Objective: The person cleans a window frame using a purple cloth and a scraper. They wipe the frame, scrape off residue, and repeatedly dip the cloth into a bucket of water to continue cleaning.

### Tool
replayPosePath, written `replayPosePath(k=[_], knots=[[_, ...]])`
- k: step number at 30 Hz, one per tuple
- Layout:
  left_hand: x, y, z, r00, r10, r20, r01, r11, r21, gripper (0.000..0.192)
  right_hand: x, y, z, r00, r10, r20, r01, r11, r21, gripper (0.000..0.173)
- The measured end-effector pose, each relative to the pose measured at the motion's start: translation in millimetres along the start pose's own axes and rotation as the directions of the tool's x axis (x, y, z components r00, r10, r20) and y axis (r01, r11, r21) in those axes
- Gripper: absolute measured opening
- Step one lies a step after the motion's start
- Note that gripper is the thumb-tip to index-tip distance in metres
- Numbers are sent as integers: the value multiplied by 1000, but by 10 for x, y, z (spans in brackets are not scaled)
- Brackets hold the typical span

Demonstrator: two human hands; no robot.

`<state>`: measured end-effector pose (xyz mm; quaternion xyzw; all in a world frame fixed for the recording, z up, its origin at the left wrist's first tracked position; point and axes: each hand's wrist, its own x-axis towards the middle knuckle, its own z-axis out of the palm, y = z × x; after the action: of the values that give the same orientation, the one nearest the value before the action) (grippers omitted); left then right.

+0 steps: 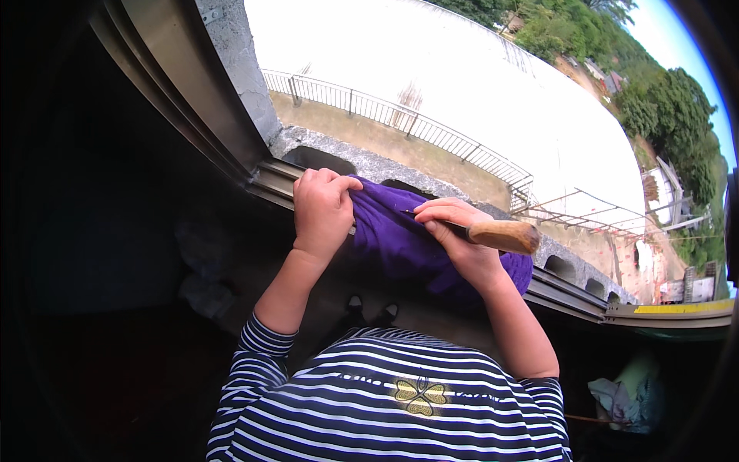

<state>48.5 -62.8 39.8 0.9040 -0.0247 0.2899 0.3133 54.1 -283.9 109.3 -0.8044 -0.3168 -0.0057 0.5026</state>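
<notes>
A purple cloth (398,231) lies bunched over the metal window track in front of me. At its upper left end, my left hand (324,208) grips the fabric, thumb and fingers closed on its edge. My right hand (462,231) is closed around a wooden-handled tool (503,235), its thick handle pointing right. The tool's dark, narrow tip reaches left over the cloth. My fingers cover most of its middle, so its exact kind cannot be told.
The metal window track (563,295) runs left to right, beside a metal frame (173,75) at left. Beyond it lies a rough concrete ledge (369,164) with openings, then a metal railing (375,110). A crumpled plastic bag (626,398) is low at right.
</notes>
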Motion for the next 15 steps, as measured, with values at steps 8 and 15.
replayPosePath(k=[8,15], knots=[[-276,100,-254,999,28,-20,-28,999,33,19,167,259,124,971,-204,127,223,961,-162,15],[-442,227,-289,980,108,170,-112,994,15,35,358,443,496,921,-386,51,389,906,-166,19]])
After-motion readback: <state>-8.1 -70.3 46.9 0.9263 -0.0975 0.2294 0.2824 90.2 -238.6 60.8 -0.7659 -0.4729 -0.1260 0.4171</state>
